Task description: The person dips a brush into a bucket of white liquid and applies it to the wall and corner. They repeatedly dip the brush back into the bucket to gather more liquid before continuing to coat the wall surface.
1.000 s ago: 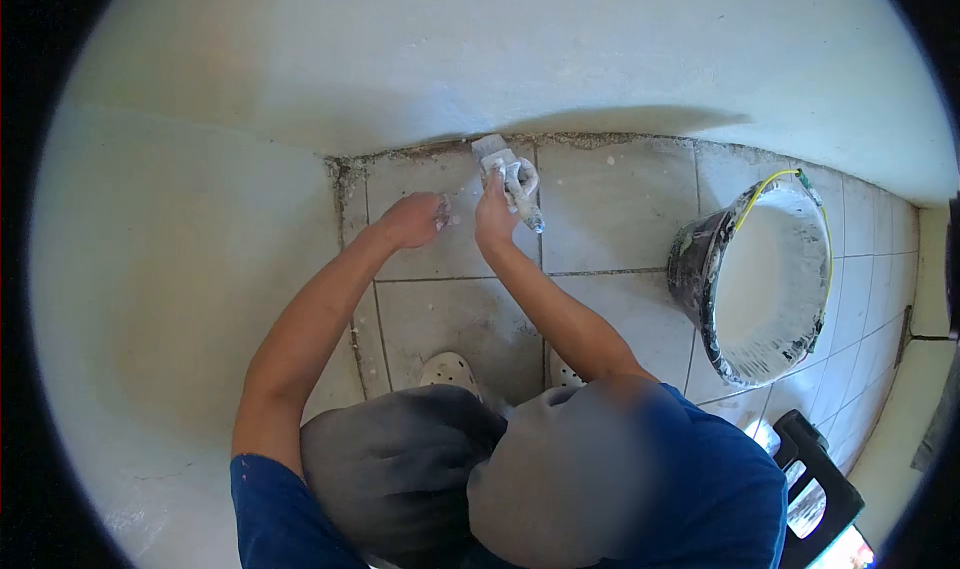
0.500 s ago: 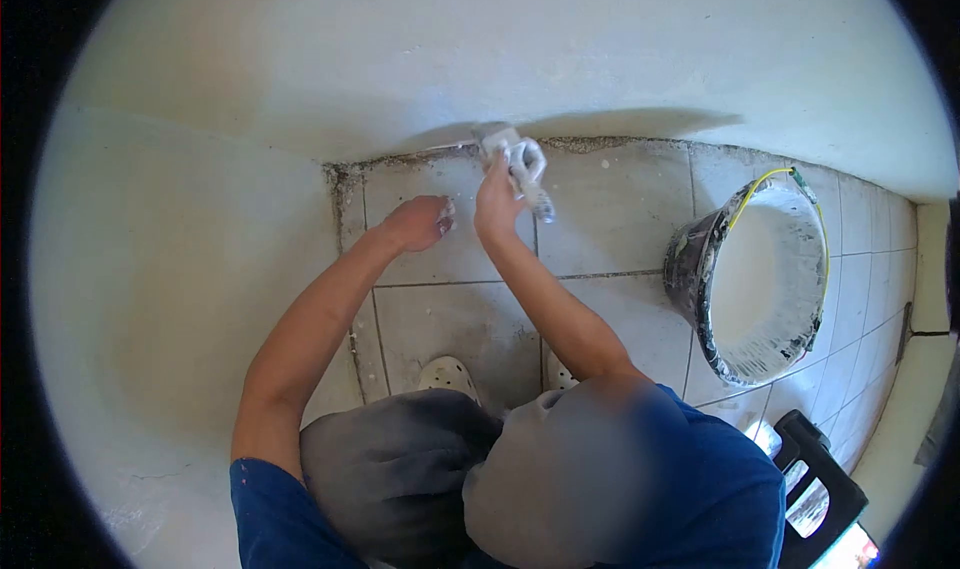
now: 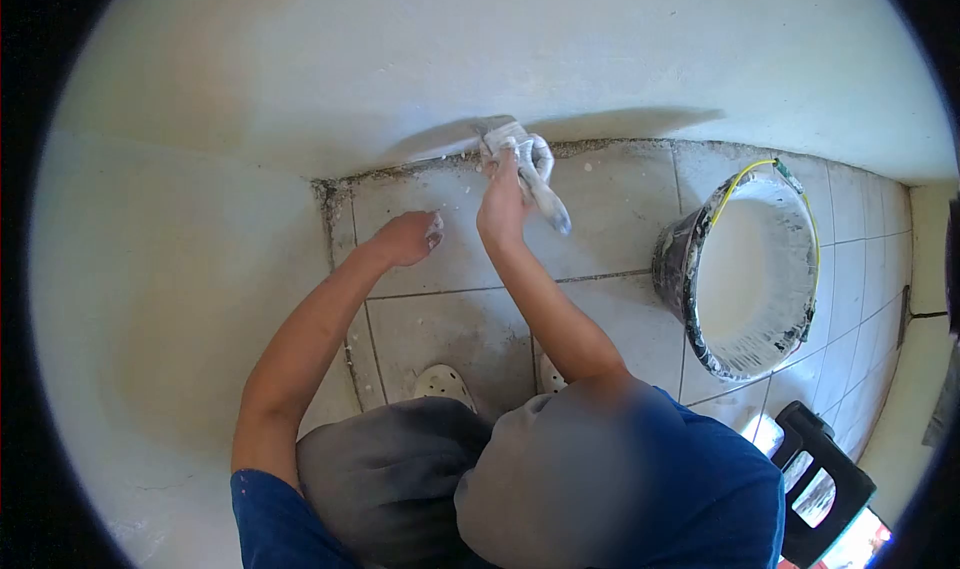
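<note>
My right hand (image 3: 508,194), smeared with white paint, is closed around a wide paint-covered brush (image 3: 545,201). The bristle end lies against the foot of the pale wall (image 3: 420,59), and the handle slants down to the right. My left hand (image 3: 410,239) is over the floor tiles, to the left of the brush. Its fingers are curled in and have white paint on them; whether anything is inside them is hidden. A rough, dirty seam (image 3: 400,167) runs between the wall and the tiled floor (image 3: 440,319).
A dark bucket (image 3: 676,264) with a yellow-wrapped handle holds white paint (image 3: 735,269) on the right. Past it, at the lower right, is a black plastic object (image 3: 845,489) with slots. A light perforated shoe (image 3: 445,383) shows near my knees.
The brush and my right hand have shifted slightly, and the handle points further down to the right. My left hand is a little lower and further left. The view has moved slightly.
</note>
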Demonstrator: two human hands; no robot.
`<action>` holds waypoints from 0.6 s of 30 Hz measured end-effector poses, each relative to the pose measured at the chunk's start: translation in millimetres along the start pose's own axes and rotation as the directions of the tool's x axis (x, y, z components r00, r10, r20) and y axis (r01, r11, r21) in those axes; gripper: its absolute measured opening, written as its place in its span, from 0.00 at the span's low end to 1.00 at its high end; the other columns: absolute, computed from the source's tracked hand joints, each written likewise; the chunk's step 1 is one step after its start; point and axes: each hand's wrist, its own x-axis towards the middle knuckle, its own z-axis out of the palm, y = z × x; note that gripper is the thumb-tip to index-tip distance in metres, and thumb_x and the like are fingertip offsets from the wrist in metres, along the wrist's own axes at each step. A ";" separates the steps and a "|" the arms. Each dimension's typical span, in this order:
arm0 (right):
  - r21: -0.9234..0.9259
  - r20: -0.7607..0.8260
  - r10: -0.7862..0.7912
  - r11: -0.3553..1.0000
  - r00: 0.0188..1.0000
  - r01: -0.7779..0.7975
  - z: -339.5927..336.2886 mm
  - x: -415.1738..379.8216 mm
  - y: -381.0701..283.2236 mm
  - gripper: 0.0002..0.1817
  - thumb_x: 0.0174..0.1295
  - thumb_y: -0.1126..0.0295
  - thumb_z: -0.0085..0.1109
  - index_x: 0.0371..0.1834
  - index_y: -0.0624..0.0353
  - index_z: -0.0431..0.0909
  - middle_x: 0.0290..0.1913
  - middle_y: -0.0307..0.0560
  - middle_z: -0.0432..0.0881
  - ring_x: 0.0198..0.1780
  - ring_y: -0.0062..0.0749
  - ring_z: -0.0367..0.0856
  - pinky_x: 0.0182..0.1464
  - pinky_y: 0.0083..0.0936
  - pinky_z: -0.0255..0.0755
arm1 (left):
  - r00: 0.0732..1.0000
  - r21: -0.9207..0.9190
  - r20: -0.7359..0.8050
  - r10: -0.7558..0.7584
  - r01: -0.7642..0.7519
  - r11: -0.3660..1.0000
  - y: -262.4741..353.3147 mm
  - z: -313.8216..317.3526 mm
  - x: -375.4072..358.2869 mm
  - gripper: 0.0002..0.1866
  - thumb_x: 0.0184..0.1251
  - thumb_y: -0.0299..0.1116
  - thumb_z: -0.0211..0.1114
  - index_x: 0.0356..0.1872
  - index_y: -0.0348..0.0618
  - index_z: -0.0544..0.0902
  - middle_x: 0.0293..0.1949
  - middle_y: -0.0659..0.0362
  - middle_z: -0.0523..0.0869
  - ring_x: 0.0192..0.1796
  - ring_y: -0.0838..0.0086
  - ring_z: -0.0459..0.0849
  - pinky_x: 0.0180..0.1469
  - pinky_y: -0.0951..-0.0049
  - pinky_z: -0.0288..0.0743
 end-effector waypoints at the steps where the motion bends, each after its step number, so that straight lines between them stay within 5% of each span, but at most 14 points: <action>1: 0.049 -0.023 0.032 0.998 0.999 -0.031 -1.7 -9.9 -21.5 0.21 0.60 0.73 0.52 0.54 0.57 0.55 0.52 0.47 0.66 0.50 0.31 0.72 0.52 0.29 0.71 | 0.999 -0.019 0.037 -0.008 0.009 1.000 -1.6 0.0 -0.1 0.14 0.58 0.37 0.55 0.39 0.37 0.75 0.38 0.44 0.79 0.43 0.50 0.77 0.46 0.57 0.70; 3: 0.150 -0.069 0.095 0.985 0.993 -0.084 -4.9 -29.7 -65.8 0.22 0.60 0.72 0.53 0.55 0.57 0.55 0.53 0.47 0.65 0.51 0.32 0.71 0.53 0.30 0.70 | 0.993 -0.056 0.113 -0.021 0.028 0.998 -6.0 -0.1 -1.5 0.14 0.58 0.37 0.55 0.39 0.37 0.75 0.39 0.44 0.79 0.44 0.50 0.76 0.47 0.57 0.70; 5: 0.336 -0.165 0.335 0.903 0.928 -0.267 -7.2 -33.3 -68.0 0.22 0.60 0.73 0.53 0.55 0.56 0.55 0.53 0.47 0.66 0.50 0.31 0.71 0.52 0.30 0.71 | 0.997 -0.027 0.071 -0.001 0.003 1.000 -8.6 1.4 -0.6 0.14 0.58 0.37 0.55 0.40 0.36 0.75 0.39 0.43 0.79 0.44 0.49 0.76 0.47 0.57 0.70; 6: 0.177 -0.199 0.353 0.930 0.914 -0.321 -13.6 -28.7 -47.1 0.21 0.60 0.73 0.53 0.54 0.56 0.56 0.51 0.47 0.67 0.50 0.30 0.71 0.49 0.27 0.71 | 0.999 -0.009 0.050 0.009 -0.009 1.000 -8.7 1.3 1.1 0.14 0.58 0.37 0.55 0.40 0.36 0.75 0.40 0.43 0.79 0.44 0.49 0.76 0.47 0.57 0.70; 9: 0.106 -0.139 0.247 0.967 0.959 -0.233 -16.4 -4.5 6.5 0.21 0.60 0.72 0.53 0.54 0.54 0.57 0.50 0.47 0.69 0.50 0.29 0.71 0.45 0.26 0.71 | 0.998 0.007 0.055 -0.015 0.014 1.000 5.7 -11.3 -0.3 0.15 0.59 0.37 0.55 0.40 0.35 0.75 0.40 0.42 0.79 0.44 0.49 0.76 0.48 0.57 0.70; 12: 0.443 -0.091 0.239 0.879 0.967 -0.176 8.4 7.9 -60.5 0.21 0.60 0.73 0.52 0.54 0.54 0.57 0.49 0.46 0.70 0.47 0.28 0.72 0.43 0.24 0.71 | 0.997 0.015 0.074 0.012 -0.014 1.000 -2.0 -4.4 4.7 0.14 0.59 0.37 0.55 0.39 0.35 0.75 0.40 0.42 0.79 0.44 0.49 0.76 0.48 0.57 0.70; 16: 0.431 -0.121 0.162 0.897 0.979 -0.096 -11.7 -23.6 -110.1 0.20 0.60 0.73 0.52 0.53 0.55 0.57 0.45 0.46 0.71 0.45 0.29 0.73 0.43 0.25 0.71 | 0.999 -0.019 0.045 -0.020 0.020 1.000 9.1 -9.3 -5.1 0.14 0.59 0.37 0.54 0.38 0.36 0.75 0.39 0.43 0.79 0.44 0.49 0.77 0.47 0.57 0.70; 18: 0.289 -0.129 0.192 0.946 0.973 -0.149 -23.9 -18.3 -61.1 0.20 0.61 0.73 0.51 0.54 0.56 0.57 0.47 0.46 0.70 0.47 0.30 0.73 0.44 0.26 0.71 | 0.999 -0.032 0.052 -0.005 0.007 0.999 10.8 -10.9 -2.3 0.13 0.58 0.37 0.54 0.38 0.37 0.75 0.38 0.43 0.79 0.43 0.50 0.77 0.47 0.56 0.70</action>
